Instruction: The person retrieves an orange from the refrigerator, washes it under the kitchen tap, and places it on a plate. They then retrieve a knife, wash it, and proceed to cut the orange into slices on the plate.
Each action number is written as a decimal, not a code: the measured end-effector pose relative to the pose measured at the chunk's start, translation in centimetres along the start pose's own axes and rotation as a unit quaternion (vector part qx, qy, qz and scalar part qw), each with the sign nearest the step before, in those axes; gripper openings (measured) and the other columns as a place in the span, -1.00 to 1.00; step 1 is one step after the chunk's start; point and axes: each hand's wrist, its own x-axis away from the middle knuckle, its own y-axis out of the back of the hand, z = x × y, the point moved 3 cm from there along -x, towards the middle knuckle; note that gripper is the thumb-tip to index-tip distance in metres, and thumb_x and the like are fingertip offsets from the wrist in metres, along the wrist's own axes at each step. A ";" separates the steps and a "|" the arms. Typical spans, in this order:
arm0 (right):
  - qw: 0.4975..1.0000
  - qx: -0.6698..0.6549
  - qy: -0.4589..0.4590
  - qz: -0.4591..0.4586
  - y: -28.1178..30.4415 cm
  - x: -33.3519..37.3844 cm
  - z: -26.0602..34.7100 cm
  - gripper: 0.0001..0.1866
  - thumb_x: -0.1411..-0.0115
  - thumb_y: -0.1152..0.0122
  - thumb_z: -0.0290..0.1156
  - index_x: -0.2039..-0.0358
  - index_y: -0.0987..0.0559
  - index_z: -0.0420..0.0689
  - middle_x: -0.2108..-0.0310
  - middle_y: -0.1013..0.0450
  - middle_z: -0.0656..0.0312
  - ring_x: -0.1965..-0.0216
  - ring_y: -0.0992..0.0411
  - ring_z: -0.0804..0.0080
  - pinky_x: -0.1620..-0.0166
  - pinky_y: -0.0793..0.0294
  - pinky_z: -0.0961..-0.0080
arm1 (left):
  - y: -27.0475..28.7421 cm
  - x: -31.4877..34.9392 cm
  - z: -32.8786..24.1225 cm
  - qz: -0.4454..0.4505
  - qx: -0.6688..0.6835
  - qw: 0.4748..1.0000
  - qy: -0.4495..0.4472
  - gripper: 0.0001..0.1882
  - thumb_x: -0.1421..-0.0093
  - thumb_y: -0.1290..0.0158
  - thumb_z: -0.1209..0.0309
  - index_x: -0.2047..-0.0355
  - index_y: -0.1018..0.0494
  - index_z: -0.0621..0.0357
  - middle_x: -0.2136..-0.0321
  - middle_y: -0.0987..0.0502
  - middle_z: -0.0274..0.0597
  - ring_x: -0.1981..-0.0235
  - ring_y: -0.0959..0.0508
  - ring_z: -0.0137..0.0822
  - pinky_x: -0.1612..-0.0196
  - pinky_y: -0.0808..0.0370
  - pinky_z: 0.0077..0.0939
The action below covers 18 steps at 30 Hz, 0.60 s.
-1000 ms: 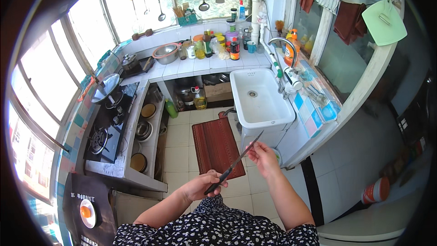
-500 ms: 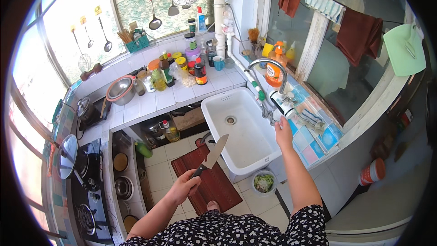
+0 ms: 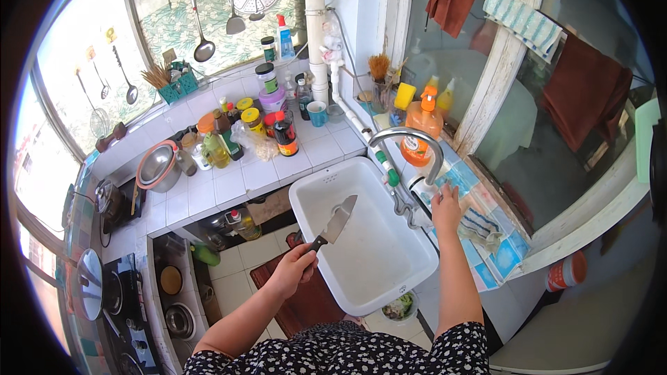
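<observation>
A kitchen knife point(image 3: 340, 219) with a black handle is gripped in my left hand point(image 3: 293, 272). Its broad blade points up and away over the white sink point(image 3: 406, 285), partly covering the drain. My right hand point(image 3: 447, 208) is at the white body of the faucet point(image 3: 436, 160), its fingers curled against it; the part they touch is largely covered. The curved metal spout arches over the sink's right edge. I cannot make out any running water.
An orange soap bottle point(image 3: 422, 121) stands behind the faucet. Left of the sink, the white-tiled counter point(image 3: 222, 191) carries bottles, jars and a metal bowl point(image 3: 158, 165). A bowl of green scraps point(image 3: 398, 307) sits below the sink's near edge. A stove point(image 3: 125, 305) is at far left.
The view has shifted closer to the sink. My left hand has brought the knife from over the floor mat to over the sink. My right hand has moved further onto the faucet.
</observation>
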 end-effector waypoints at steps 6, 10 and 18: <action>0.994 -0.025 -0.018 0.109 1.9 -1.0 0.0 -0.39 -0.02 -0.08 -0.38 -0.15 -0.31 -0.11 -0.22 -0.06 -0.17 -0.06 -0.32 0.00 -0.06 -0.36 0.29 | -1.2 -7.3 -0.7 0.025 0.005 1.000 0.001 -0.69 -0.28 0.11 0.37 0.01 -0.29 0.25 0.51 -0.35 -0.38 0.68 -0.22 -0.63 0.66 -0.10 -0.73; 0.967 -0.141 0.019 0.213 3.2 -1.5 -0.6 -0.38 -0.05 0.04 -0.56 -0.20 -0.25 -0.09 -0.31 0.11 -0.07 -0.14 -0.27 0.12 -0.13 -0.27 0.43 | -1.2 -10.4 -1.8 0.048 -0.010 0.999 0.018 -0.68 -0.27 0.11 0.37 0.01 -0.29 0.24 0.51 -0.36 -0.37 0.69 -0.22 -0.62 0.67 -0.12 -0.73; 0.960 -0.130 0.032 0.246 3.4 -1.8 -0.4 -0.39 -0.13 0.22 -0.70 -0.22 -0.21 0.00 -0.35 0.17 0.17 -0.33 0.08 0.23 -0.28 -0.03 0.46 | 1.1 -14.9 -4.3 0.089 -0.012 0.995 0.041 -0.68 -0.27 0.10 0.35 0.01 -0.31 0.23 0.51 -0.36 -0.38 0.69 -0.23 -0.63 0.68 -0.10 -0.74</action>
